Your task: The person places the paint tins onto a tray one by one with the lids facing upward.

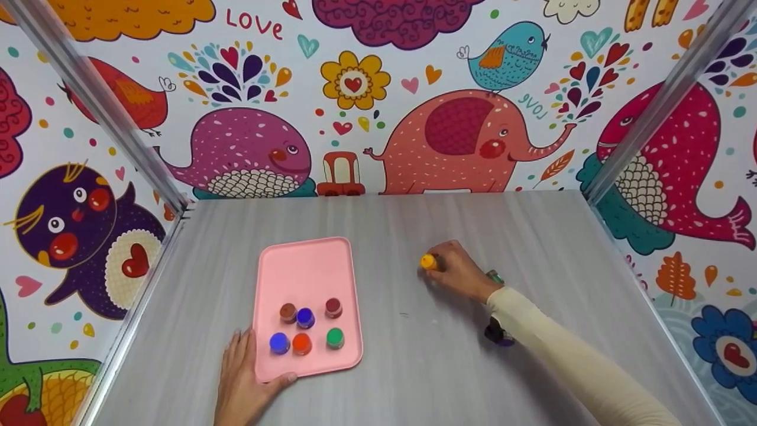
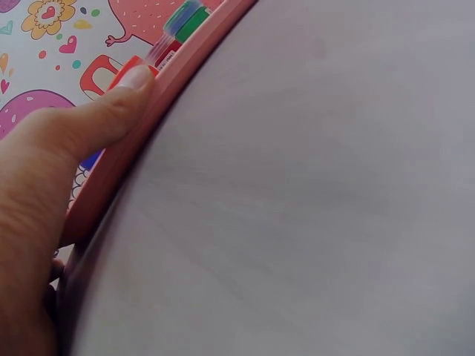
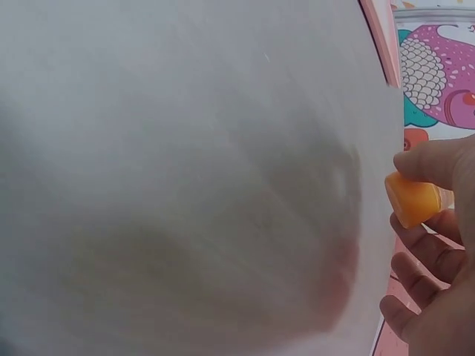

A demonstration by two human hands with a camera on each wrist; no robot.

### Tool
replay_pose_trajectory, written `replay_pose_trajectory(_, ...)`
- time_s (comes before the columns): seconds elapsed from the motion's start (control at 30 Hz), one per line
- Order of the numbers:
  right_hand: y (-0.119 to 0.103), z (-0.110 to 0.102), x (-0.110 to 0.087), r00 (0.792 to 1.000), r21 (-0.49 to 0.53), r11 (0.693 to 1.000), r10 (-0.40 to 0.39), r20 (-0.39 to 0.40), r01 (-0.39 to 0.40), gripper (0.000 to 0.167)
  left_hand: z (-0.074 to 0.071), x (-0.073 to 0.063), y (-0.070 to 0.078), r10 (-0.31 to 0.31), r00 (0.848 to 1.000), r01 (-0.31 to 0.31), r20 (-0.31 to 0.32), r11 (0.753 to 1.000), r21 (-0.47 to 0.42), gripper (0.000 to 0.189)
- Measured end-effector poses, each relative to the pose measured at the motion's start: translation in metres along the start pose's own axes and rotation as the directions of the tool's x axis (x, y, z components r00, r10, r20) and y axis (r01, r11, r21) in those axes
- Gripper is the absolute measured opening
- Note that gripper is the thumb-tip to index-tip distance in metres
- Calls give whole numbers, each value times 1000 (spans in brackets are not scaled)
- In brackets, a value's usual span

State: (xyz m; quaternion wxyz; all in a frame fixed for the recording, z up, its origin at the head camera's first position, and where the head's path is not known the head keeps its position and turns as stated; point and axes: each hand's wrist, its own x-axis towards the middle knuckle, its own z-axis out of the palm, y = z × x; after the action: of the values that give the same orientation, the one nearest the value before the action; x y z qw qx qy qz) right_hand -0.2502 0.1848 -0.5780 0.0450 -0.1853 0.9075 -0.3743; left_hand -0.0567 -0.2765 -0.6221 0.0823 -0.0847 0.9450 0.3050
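In the head view my right hand [image 1: 460,273] pinches a small paint jar with a yellow cap [image 1: 429,262] above the table, right of the pink tray [image 1: 304,260]. The right wrist view shows the thumb and fingers on the jar's yellow-orange cap [image 3: 415,199]. My left hand [image 1: 241,371] grips the tray's near left corner, its thumb [image 2: 119,111] along the near rim. Several small capped jars stand in the tray's near half: brown [image 1: 288,312], dark blue [image 1: 305,317], dark red [image 1: 333,306], lighter blue [image 1: 280,342], orange-red [image 1: 301,343] and green [image 1: 335,337].
The grey table [image 1: 408,378] reaches back to a wall [image 1: 361,35] printed with cartoon animals. Metal posts [image 1: 644,112] rise at its back corners. A dark object [image 1: 498,332] shows beneath the right wrist; I cannot tell what it is.
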Motion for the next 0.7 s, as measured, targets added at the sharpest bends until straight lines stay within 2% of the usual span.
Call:
replay_pose_trajectory(0.23, -4, 8, 1, 1000, 26, 1000, 10, 24, -11, 31, 0, -1, -3, 32, 999, -32, -33, 999, 15, 148)
replay_pose_trajectory(0.47, -6, 18, 3, 999, 56, 998, 20, 36, -22, 31, 0, -1, -3, 12, 1000, -12, -10, 1000, 12, 150)
replay_pose_trajectory(0.7, -10, 27, 6, 999, 56, 998, -17, 43, 14, 32, 1, -1, -2, 20, 999, -20, -26, 1000, 3, 147)
